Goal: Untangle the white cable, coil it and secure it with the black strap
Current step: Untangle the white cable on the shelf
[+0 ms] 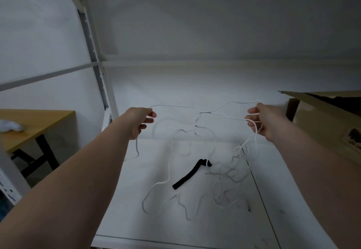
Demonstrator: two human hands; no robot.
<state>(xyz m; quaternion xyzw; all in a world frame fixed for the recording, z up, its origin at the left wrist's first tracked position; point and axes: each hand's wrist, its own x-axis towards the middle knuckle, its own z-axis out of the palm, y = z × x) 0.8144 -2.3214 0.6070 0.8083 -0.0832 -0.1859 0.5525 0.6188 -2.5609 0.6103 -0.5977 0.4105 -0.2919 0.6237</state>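
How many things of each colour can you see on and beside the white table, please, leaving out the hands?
White: 3, the white cable, the white table and a crumpled white cloth
Black: 1, the black strap
Brown: 2, the cardboard box and the wooden side table
Total: 6

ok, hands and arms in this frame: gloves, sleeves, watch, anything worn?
Nothing worn. The left hand and right hand are bare, no gloves, no rings visible. Both forearms are bare up to the frame edge: no sleeves, watch, bands or markings in view.
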